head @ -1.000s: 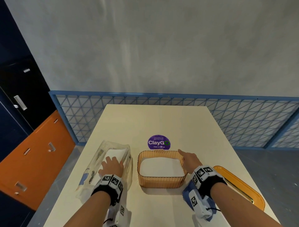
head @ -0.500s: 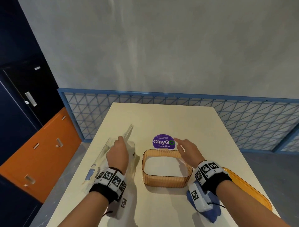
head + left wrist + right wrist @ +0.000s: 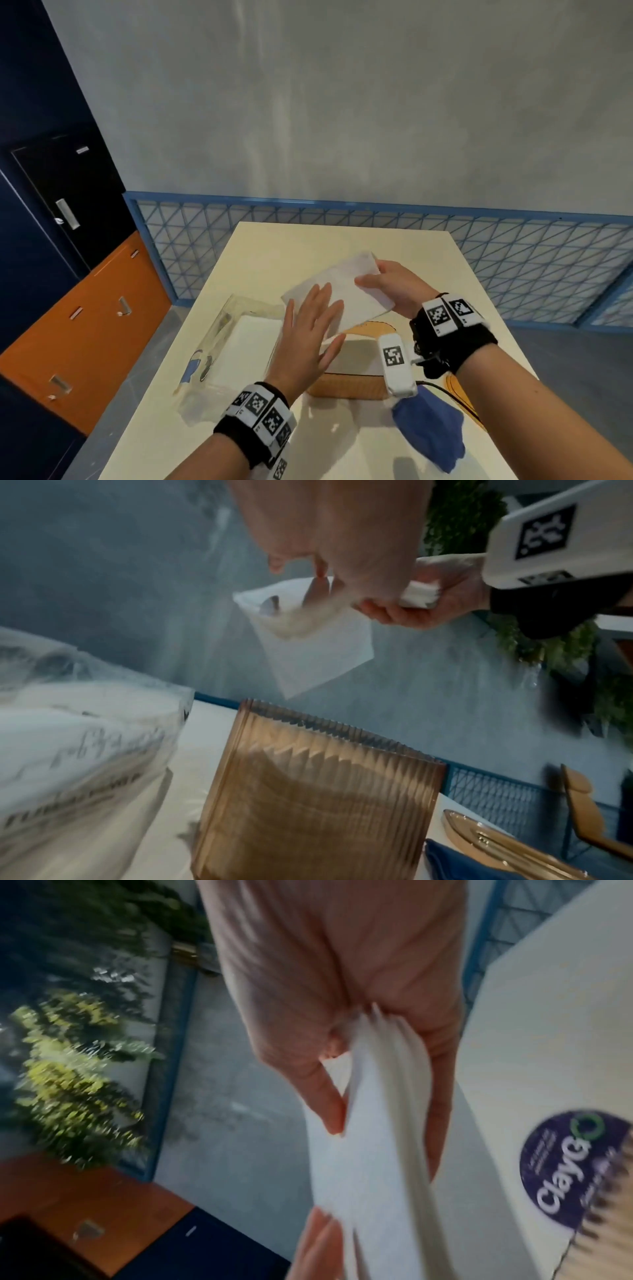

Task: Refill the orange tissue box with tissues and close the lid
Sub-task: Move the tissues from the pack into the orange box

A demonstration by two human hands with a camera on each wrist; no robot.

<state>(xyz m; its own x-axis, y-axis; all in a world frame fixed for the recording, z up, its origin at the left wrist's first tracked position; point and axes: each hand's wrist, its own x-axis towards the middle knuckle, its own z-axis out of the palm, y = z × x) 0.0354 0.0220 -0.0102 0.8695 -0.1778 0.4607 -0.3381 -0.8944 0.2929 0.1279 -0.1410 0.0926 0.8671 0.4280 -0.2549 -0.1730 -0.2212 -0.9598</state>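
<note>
Right hand: the right hand (image 3: 394,291) pinches a white stack of folded tissues (image 3: 337,294) at its 3 o'clock edge, thumb on top and fingers beneath, holding it tilted in the air.
Left hand: the left hand (image 3: 308,337) lies flat with fingers spread and straight against the stack's 7 o'clock corner, gripping nothing.
Tissue box: the ribbed translucent orange tissue box (image 3: 349,385) stands open on the cream table (image 3: 260,246), right under the stack, with white tissues inside.
Around: a clear plastic tissue pack (image 3: 233,346) lies at the box's 9 o'clock; a blue cloth (image 3: 430,428) and a flat orange lid (image 3: 455,390) lie at its 4 o'clock.
In the way: both hands and the stack cover most of the box opening from the head view.
View differences: the right wrist view alone shows the purple round ClayGo sticker (image 3: 568,1167); the left wrist view shows the box's ribbed wall (image 3: 308,799).
</note>
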